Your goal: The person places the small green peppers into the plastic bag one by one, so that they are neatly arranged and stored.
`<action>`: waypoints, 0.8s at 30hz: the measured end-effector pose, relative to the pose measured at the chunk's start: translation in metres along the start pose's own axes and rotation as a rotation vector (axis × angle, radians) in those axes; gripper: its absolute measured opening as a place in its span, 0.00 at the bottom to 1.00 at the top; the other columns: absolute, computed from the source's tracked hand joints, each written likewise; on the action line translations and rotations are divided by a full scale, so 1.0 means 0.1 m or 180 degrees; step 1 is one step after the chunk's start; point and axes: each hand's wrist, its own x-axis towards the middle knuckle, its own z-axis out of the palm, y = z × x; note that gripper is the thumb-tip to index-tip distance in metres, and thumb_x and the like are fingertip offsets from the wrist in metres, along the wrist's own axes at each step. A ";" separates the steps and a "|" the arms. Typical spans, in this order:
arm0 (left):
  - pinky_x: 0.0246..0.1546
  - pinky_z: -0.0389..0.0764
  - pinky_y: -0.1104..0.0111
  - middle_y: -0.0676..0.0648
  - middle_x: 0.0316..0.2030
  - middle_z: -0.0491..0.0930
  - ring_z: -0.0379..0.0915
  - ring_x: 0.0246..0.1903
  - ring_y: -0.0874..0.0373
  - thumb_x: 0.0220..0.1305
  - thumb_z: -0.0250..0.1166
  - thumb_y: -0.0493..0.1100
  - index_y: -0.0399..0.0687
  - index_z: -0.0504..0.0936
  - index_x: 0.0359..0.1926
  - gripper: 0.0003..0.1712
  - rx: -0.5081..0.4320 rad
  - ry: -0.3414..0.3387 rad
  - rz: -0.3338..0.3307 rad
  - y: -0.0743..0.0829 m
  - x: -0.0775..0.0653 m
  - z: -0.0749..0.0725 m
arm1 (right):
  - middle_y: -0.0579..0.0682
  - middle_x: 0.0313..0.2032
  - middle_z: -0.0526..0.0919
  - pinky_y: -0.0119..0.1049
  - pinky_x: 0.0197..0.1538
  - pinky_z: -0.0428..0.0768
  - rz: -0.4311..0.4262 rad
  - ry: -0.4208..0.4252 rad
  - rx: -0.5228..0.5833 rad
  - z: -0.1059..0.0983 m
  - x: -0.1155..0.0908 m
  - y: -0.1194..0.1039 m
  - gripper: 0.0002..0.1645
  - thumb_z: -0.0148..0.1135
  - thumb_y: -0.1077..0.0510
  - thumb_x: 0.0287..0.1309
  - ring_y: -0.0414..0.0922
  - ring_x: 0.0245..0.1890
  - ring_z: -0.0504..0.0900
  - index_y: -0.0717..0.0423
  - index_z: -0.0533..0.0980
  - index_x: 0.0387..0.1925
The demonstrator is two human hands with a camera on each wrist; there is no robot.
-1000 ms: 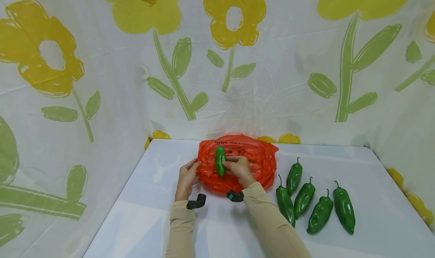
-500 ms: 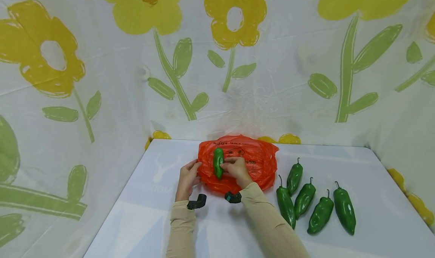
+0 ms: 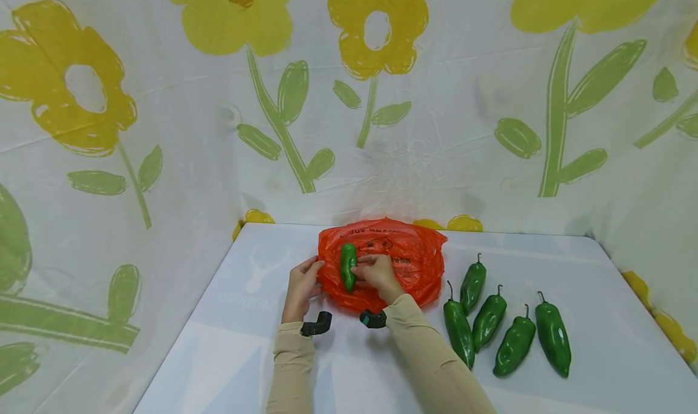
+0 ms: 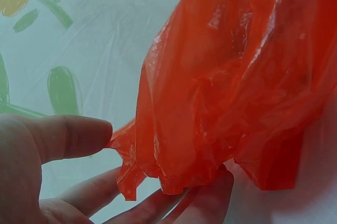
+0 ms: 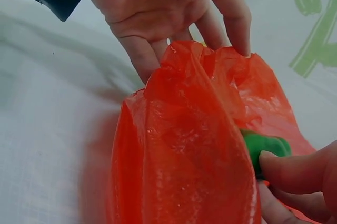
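Observation:
A red plastic bag (image 3: 414,250) with dark print lies near the table's back edge. My left hand (image 3: 300,283) holds its left side. In the left wrist view, the thumb (image 4: 87,137) touches a corner of the thin film, and the other fingers are beneath it. My right hand (image 3: 380,276) pinches a green pepper (image 3: 347,263) over the left half of the bag. From the right wrist, that pepper (image 5: 271,144) shows beside the bag's raised edge, which hides part of it. Several more green peppers (image 3: 515,344) with stems lie to the right of the bag.
A white table (image 3: 229,347) with faint printed shapes bears everything. Behind it and at both sides hangs a pale curtain (image 3: 447,147) with yellow flowers. Black camera mounts (image 3: 316,324) sit on both wrists.
The right hand has brought the pepper slightly left and down, nearer the bag's front left part. The left hand stays almost where it was, and the other peppers lie unchanged.

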 end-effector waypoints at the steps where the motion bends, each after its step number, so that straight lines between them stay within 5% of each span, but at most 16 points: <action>1: 0.46 0.89 0.63 0.36 0.65 0.77 0.80 0.51 0.47 0.76 0.57 0.52 0.44 0.72 0.73 0.31 -0.0002 -0.0002 0.0001 0.00 0.00 0.00 | 0.64 0.48 0.86 0.46 0.47 0.89 0.0008 -0.0010 -0.0003 0.00 0.00 0.00 0.24 0.69 0.66 0.63 0.48 0.39 0.89 0.69 0.77 0.59; 24: 0.42 0.89 0.64 0.36 0.64 0.79 0.80 0.46 0.51 0.75 0.58 0.51 0.44 0.75 0.71 0.29 -0.0010 0.0019 0.0015 -0.01 -0.01 0.01 | 0.66 0.48 0.85 0.43 0.43 0.90 -0.0143 -0.0032 -0.0365 0.05 0.00 0.07 0.22 0.70 0.66 0.62 0.49 0.38 0.90 0.71 0.79 0.56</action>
